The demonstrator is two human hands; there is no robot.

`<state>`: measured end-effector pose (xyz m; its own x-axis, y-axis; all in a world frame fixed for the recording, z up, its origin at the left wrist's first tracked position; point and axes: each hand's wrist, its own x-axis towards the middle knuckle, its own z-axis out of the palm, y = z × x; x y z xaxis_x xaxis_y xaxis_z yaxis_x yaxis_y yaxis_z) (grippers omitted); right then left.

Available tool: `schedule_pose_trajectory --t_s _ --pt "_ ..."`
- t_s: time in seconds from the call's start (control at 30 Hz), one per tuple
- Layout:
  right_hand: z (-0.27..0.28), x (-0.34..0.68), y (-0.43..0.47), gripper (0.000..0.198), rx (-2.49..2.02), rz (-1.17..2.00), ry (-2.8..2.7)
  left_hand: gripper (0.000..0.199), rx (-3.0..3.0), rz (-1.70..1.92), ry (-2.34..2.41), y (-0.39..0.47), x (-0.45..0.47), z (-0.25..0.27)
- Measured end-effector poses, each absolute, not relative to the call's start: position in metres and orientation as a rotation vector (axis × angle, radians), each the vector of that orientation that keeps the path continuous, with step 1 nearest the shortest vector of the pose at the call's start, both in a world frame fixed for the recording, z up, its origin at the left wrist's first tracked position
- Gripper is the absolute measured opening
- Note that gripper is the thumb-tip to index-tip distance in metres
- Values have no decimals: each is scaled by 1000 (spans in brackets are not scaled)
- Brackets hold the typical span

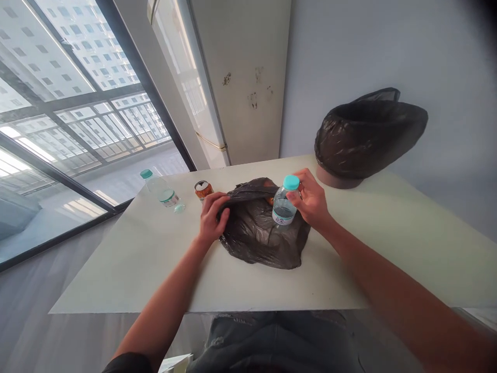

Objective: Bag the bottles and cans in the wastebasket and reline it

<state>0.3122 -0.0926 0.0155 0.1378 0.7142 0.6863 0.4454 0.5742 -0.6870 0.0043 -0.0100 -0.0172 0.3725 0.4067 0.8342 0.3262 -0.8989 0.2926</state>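
Observation:
My right hand [312, 202] is closed around the upper part of a clear plastic bottle [283, 208] with a turquoise cap and a white label. The bottle is held upright over the right side of a black plastic bag [267, 233] on the table. With my left hand [213, 215] I grip the bag's upper left edge, fingers over the rim and thumb below. Something orange shows inside the bag's opening, too little of it to name. Just beyond my left hand stands an orange drink can [203, 190], its lower part partly hidden by the fingers.
Another clear bottle [161, 190] with a green cap stands at the table's left. A bin [337, 178] lined with a black bag [361, 137] sits at the back right. The white table [128, 269] borders a fridge [248, 77], a wall and a glass window.

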Motion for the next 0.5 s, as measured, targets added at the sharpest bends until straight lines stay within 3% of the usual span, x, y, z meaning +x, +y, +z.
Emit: schedule_pose_trajectory --t_s 0.17,0.5 --pt "21 317 -95 43 -1058 472 -1608 26 2634 1365 535 -15 14 -19" --pt "24 341 -89 56 -1166 667 -1810 21 2667 1375 636 -12 13 -23"
